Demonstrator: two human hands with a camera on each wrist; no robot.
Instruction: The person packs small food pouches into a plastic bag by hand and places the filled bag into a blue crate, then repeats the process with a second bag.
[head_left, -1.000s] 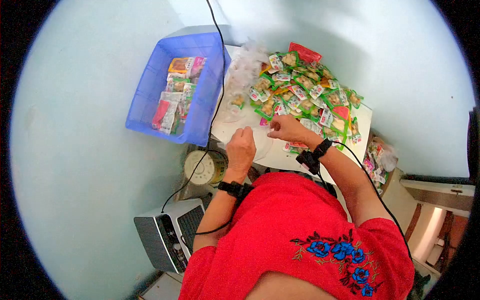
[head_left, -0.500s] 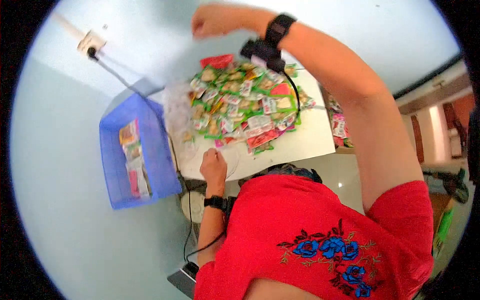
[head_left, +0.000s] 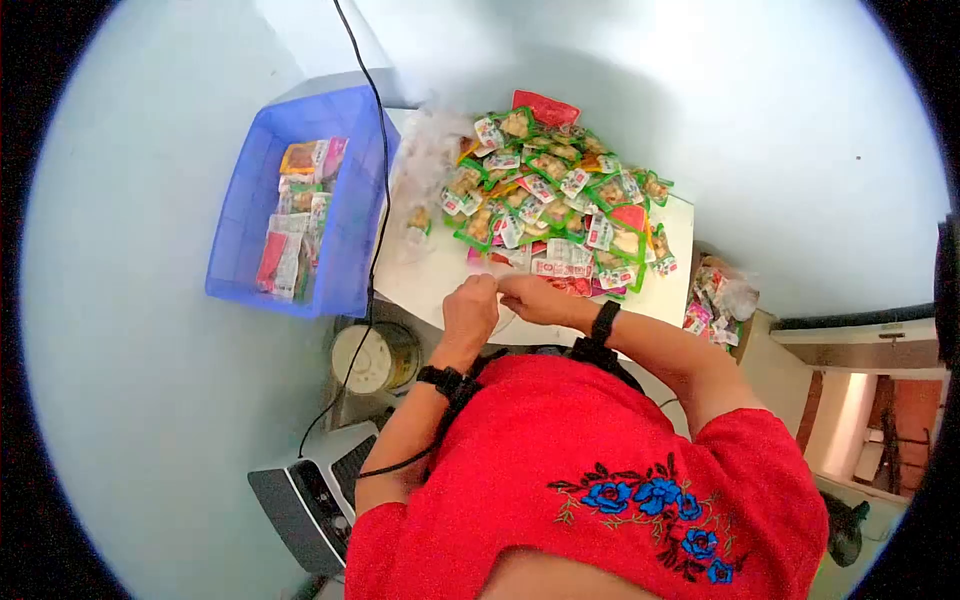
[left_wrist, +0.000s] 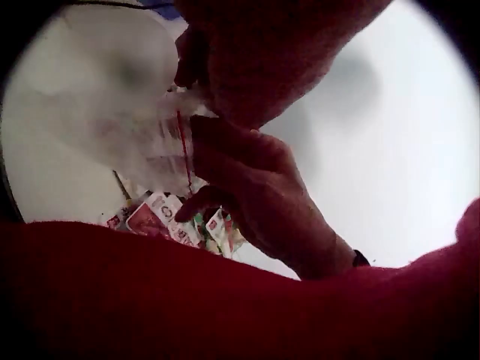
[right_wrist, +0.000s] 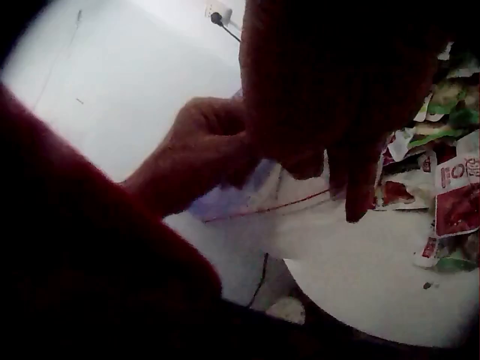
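Observation:
A thin clear plastic bag [left_wrist: 120, 131] with a red line along its mouth hangs between the hands in the left wrist view. My left hand [head_left: 470, 315] pinches one side of it, its fingers curled. Close against it at the table's front, my right hand [head_left: 540, 301] grips the bag's edge near the red line. In the right wrist view the bag [right_wrist: 259, 232] looks see-through, with no packet visible in it. Just beyond both hands is a pile of small sealed food packets [head_left: 545, 190], mostly green-edged, on the white table [head_left: 677, 225].
At the left stands a blue basket [head_left: 235, 215] with several packets inside. Crumpled clear bags [head_left: 425, 165] lie between basket and pile. A black cable [head_left: 384, 200] hangs across the basket's right side. More packets [head_left: 715, 300] sit beyond the table's right edge.
My right hand was raised beyond the pile half a second ago; it has come down beside my left hand and grips the bag. The head view has swung back from its shift.

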